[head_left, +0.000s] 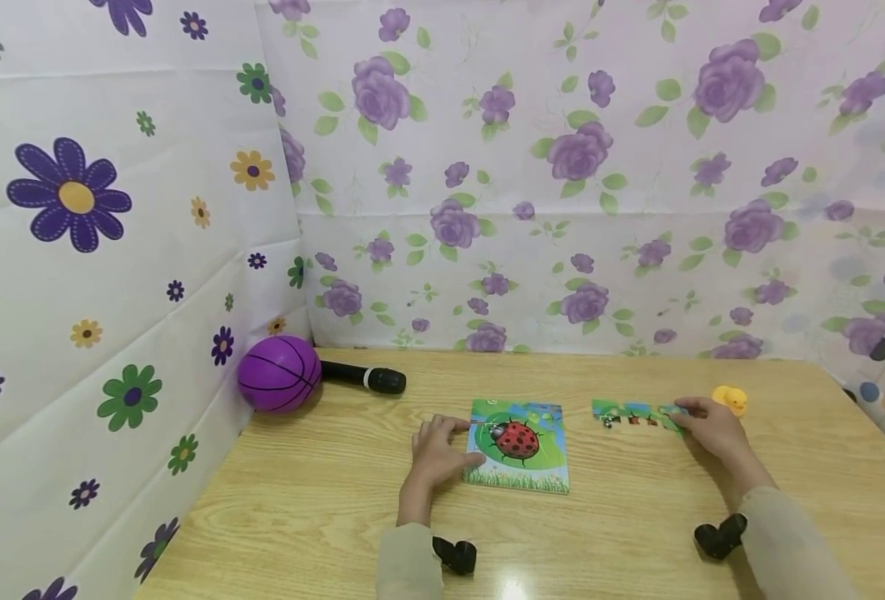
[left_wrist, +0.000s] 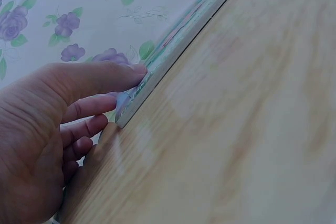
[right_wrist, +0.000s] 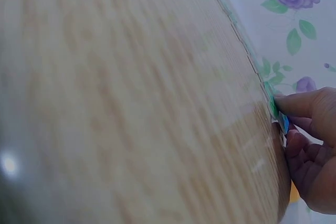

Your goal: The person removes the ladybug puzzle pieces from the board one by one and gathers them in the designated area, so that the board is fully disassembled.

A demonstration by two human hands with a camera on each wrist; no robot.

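Head view: wooden bench (head_left: 322, 500), walled at the back and left by flower-printed sheets. Item one, ladybird puzzle board (head_left: 519, 446), lying flat near the bench's middle, its four edges free of other things. Left hand (head_left: 437, 454) rests at the board's left edge, fingers fairly straight, tips touching the rim; left wrist view shows the fingertips (left_wrist: 137, 71) laid against that edge with nothing gripped. Item two, strip of joined puzzle pieces (head_left: 637, 414), flat on the bench to the right of the board and apart from it, bare wood between them. Right hand (head_left: 712, 429) pinches the strip's right end; right wrist view shows fingertips (right_wrist: 283, 100) closed on the thin edge of the strip (right_wrist: 273, 106). Item three, yellow duck toy (head_left: 731, 399), just behind the right hand. Item four, purple ball (head_left: 279, 374), against the left wall. Item five, black microphone (head_left: 363, 377), beside the ball, well apart from the board. Open wood lies in front of both hands and along the near edge.
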